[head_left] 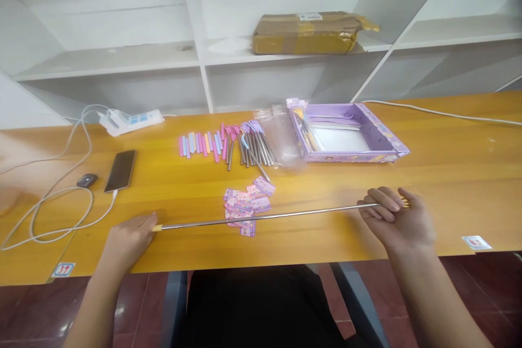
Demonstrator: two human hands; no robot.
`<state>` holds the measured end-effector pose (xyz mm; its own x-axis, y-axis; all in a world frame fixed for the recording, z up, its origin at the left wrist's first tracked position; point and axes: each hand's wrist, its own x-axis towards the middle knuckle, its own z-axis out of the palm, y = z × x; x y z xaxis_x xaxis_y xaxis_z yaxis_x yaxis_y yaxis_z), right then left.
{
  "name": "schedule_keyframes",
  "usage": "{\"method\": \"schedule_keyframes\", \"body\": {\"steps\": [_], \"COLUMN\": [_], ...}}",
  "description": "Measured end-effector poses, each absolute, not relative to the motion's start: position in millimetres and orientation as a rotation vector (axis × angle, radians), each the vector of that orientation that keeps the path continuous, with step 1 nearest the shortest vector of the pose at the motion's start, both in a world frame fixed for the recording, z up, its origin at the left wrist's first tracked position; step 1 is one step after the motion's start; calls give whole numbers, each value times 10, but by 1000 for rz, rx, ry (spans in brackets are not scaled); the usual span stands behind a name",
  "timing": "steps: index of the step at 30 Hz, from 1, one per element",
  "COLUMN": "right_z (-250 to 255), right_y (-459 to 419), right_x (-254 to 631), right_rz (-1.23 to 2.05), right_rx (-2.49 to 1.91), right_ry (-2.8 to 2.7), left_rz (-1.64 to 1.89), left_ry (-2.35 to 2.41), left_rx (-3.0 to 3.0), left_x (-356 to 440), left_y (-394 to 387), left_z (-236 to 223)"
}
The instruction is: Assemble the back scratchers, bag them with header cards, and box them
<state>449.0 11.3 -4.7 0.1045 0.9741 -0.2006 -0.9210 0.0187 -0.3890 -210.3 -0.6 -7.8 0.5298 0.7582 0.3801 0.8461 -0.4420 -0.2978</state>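
Note:
A telescopic back scratcher [302, 212] is stretched out long between my two hands, above the front of the table. My left hand [132, 236] is closed around its pale yellow grip. At the other end, my right hand [397, 215] has its fingers curled round the rod near the yellow claw head, which is mostly hidden. Beneath the rod lies a loose pile of printed purple and pink cards [244, 204]. Farther back are several metal rods with pink, blue and purple claw heads [255, 144], and a row of coloured grip sleeves [199, 144] beside them.
Clear plastic bags [285, 138] lie against a purple display box [402, 152] that holds a bagged yellow scratcher. To the left are a charging phone [120, 171], a small black device [87, 180] and a power strip [134, 121]. A taped carton [305, 35] rests on the shelf.

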Motion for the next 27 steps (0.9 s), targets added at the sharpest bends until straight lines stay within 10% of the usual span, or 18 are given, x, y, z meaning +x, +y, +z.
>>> {"method": "schedule_keyframes", "body": {"steps": [27], "right_z": [-152], "right_y": [8], "right_x": [2436], "right_rz": [1218], "right_rx": [-774], "right_ry": [-720], "left_rz": [288], "left_ry": [-1842], "left_rx": [-2609], "left_x": [-111], "left_y": [-141], "left_z": [181]}}
